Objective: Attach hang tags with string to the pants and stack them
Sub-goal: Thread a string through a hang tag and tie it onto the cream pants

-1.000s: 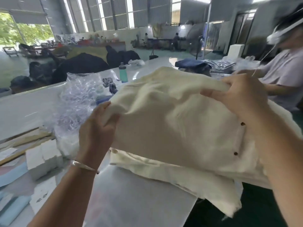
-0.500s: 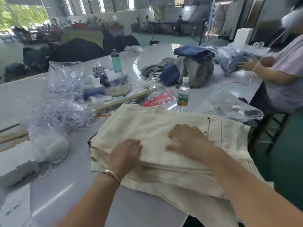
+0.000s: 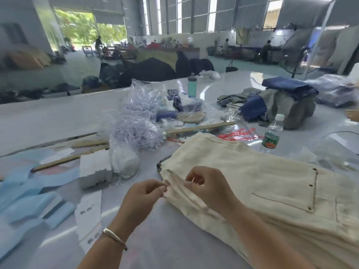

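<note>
Both hands work at the near left corner of the pants (image 3: 252,183). The left hand (image 3: 144,195) has its fingers curled, thumb and forefinger pinching the very edge of the cream cloth. The right hand (image 3: 207,188) lies on the fabric just beside it, fingers bent inward and pinched around something too fine to make out, possibly a thread or a fold of the edge. No tag shows in either hand.

The step looks like preparing the waistband edge for the string. To do it well, the left hand should keep the edge taut and raised a little, so the right can pass the string through one layer or loop only, not the whole folded stack. Keep the pile square under the wrist, because the soft cloth slides easily on the glossy table (image 3: 58,117).

The pants lie folded in a stack that spreads right of the hands. Left of the left hand sit paper slips (image 3: 89,208), blue foam sheets (image 3: 29,200) and a white block (image 3: 95,167). Beyond the hands lies a heap of clear plastic (image 3: 139,121), a wooden stick (image 3: 202,127), a water bottle (image 3: 272,134) and, farther off, dark folded clothes (image 3: 287,98). Behind is a large hall with tall windows and an open doorway.
</note>
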### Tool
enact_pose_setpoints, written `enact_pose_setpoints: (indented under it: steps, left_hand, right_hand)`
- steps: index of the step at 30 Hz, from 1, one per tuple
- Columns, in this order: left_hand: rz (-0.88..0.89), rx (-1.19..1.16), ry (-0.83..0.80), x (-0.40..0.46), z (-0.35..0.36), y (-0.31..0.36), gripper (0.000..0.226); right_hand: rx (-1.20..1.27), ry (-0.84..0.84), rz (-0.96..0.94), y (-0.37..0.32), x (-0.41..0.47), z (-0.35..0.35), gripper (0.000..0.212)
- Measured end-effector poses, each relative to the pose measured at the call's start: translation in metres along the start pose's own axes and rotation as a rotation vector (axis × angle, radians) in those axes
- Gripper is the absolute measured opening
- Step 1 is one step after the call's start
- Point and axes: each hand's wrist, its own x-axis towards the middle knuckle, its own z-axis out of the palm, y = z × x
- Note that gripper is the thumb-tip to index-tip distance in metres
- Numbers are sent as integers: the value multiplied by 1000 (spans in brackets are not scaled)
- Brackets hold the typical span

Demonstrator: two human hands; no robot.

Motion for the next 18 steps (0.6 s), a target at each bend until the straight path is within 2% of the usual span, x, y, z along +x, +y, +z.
enact_pose_setpoints:
  steps: [6,12,15,18]
  left_hand:
    - [-147,-105,404,-98,-157,-71,14]
    - [-330,-68,745,-201,-317,-169,27]
    - [-388,114,859,-242,-401,-219,31]
    - [-444,423,1016,-272,-482,-270,15]
  right_hand:
    - [248,-189,-141,-113,2,134,22]
    - [398,-413,-214,-250,-15,306,35]
    - [434,-456,-222,-316,-23,390,42]
    - [450,-518,-225,-369,-30,466,43]
